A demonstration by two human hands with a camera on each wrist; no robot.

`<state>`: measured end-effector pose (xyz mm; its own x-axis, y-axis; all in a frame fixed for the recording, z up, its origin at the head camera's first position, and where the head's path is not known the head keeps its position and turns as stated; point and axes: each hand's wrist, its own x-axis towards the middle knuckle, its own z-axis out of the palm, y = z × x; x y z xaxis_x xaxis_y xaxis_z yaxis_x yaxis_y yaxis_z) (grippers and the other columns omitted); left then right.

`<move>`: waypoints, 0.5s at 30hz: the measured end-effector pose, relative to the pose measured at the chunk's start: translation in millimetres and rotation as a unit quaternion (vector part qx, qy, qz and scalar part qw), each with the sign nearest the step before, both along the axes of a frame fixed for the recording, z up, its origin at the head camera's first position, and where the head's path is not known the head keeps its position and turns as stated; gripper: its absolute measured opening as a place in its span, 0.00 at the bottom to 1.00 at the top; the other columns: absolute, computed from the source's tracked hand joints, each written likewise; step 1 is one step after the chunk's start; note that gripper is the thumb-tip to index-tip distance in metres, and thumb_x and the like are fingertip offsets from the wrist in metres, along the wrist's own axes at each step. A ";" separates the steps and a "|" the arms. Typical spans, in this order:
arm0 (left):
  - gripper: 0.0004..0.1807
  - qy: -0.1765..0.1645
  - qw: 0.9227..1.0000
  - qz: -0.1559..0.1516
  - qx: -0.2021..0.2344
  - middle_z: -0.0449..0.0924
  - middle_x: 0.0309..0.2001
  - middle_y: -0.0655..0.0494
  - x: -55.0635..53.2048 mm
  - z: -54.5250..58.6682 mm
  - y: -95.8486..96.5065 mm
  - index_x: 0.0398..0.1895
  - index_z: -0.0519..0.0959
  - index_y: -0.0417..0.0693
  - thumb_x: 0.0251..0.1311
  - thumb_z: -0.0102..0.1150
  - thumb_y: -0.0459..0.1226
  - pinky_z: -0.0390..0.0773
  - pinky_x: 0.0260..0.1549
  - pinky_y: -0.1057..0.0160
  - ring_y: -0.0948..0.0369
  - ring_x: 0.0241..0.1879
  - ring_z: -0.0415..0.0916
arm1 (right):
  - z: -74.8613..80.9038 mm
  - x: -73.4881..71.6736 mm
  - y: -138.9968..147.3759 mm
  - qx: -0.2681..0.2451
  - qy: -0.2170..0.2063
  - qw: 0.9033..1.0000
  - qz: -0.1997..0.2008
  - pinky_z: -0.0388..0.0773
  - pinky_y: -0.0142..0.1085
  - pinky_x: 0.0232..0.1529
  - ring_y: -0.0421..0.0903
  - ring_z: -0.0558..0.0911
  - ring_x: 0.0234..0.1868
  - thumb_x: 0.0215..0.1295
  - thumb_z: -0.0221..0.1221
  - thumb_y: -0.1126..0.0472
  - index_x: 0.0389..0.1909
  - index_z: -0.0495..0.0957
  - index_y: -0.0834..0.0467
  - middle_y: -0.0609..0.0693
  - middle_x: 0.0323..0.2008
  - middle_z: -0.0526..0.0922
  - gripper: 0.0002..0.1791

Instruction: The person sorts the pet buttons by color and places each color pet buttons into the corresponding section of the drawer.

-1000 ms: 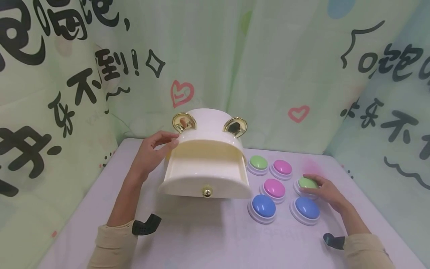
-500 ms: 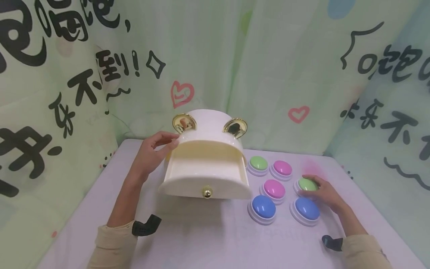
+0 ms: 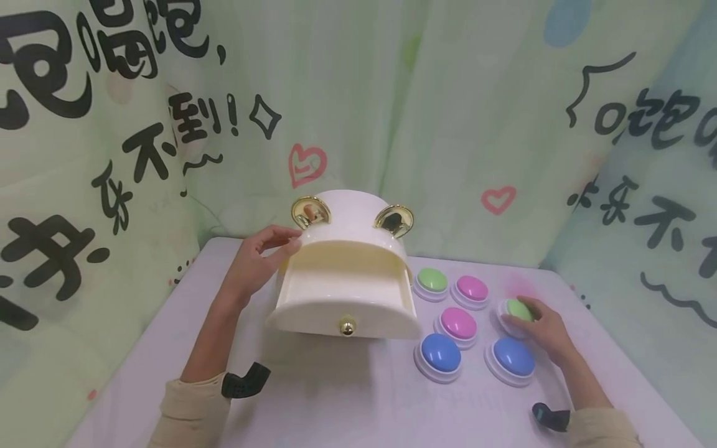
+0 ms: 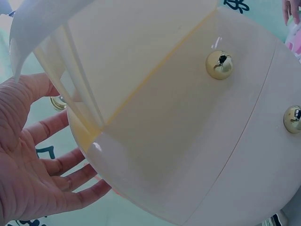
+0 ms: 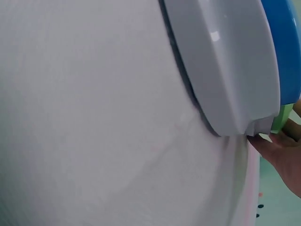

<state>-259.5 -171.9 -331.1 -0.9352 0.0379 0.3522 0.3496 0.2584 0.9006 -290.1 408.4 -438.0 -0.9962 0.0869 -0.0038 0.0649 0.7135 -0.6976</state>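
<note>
My left hand (image 3: 253, 269) rests on the left side of a white storage box (image 3: 351, 214) with gold ears. In the left wrist view, its fingers (image 4: 70, 181) are mostly straight along the box's curved side. The box's upper drawer (image 3: 313, 316) is pulled out and has a gold knob (image 4: 219, 65). At the right, my right hand (image 3: 548, 328) grips a round push button with a green dome (image 3: 519, 310) and white base by its edges; the button looks tilted. In the right wrist view, a blue button (image 5: 287, 52) largely hides the green one.
Between the box and my right hand stand another green button (image 3: 432, 279), two pink buttons (image 3: 472, 288) and a blue button (image 3: 441, 352). A second blue button (image 3: 513, 356) sits just in front of my right hand. Printed curtains (image 3: 448, 124) enclose the table (image 3: 336, 398) behind and at both sides.
My right hand has shifted slightly right, and the green button in it has gone from flat to tilted. The head view has tipped up a little. My left hand stays on the box.
</note>
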 end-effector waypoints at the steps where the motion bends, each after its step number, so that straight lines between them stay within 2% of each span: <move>1: 0.19 0.000 1.000 0.000 0.000 0.81 0.57 0.49 -0.1 -0.2 0.2 0.56 0.82 0.46 0.70 0.62 0.46 0.67 0.64 0.41 0.53 0.61 0.74 | -0.6 0.9 -0.4 -0.007 -0.001 1.000 -0.011 0.55 0.68 0.70 0.76 0.53 0.75 0.68 0.64 0.39 0.78 0.52 0.68 0.73 0.76 0.54 0.53; 8: 0.18 0.000 1.000 -0.002 -0.001 0.81 0.58 0.49 -0.1 -0.3 1.0 0.56 0.82 0.46 0.70 0.62 0.46 0.67 0.64 0.40 0.52 0.61 0.74 | -2.7 7.5 -11.6 -0.091 0.019 0.992 -0.089 0.55 0.65 0.72 0.70 0.50 0.78 0.68 0.63 0.37 0.81 0.49 0.60 0.66 0.80 0.50 0.53; 15: 0.18 0.002 1.000 0.001 0.002 0.81 0.58 0.49 1.3 0.3 0.9 0.57 0.82 0.47 0.69 0.63 0.45 0.67 0.64 0.40 0.52 0.61 0.74 | 5.5 13.4 -31.0 -0.120 0.050 0.986 -0.107 0.54 0.64 0.73 0.65 0.49 0.80 0.68 0.63 0.37 0.82 0.49 0.56 0.61 0.81 0.50 0.52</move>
<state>-258.2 -171.0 -330.8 -0.9337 0.0353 0.3562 0.3531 0.2549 0.9002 -276.7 377.4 -432.6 -0.9518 0.3029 0.0486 0.1170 0.5050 -0.8552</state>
